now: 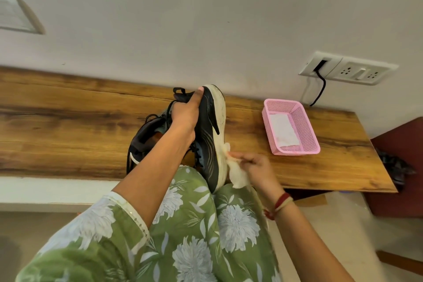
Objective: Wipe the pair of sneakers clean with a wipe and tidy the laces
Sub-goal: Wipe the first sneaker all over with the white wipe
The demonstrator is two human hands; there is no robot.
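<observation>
A: Risk from here?

B: Main one: sneaker (209, 135) slips. L hand (185, 112) grips it only at the upper end, fingers (199, 94) curled round the collar, lower tip propped on the lap (194, 201). A hard scrub cd make it pivot or slide off the knee.

A: And the wipe?

B: Wipe (238, 174) is pinched in the R hand (256, 167), fingertips & thumb pressing it on the white midsole (221, 121), lower half. It's bunched up, so prob. smears grime rather than lifts it unless refolded. Loose laces (196, 151) hang on the sneaker's L side and cd snag on the L forearm.

A: Other shoe?

B: 2nd sneaker (146, 135) sits on the table (68, 121) behind the L arm, heel near the front edge. An elbow nudge cd tip it off.

A: Look of the held one?

B: Black upper w/ thin curved lines, thick white midsole, scuffed & greyish esp. near the top. Held on edge, sole facing right.

A: Spare wipes?

B: White sheet (283, 131) in the pink basket (306, 126), on the table, well apart to the right. Reaching it means letting go w/ one hand, so same slip risk.
</observation>
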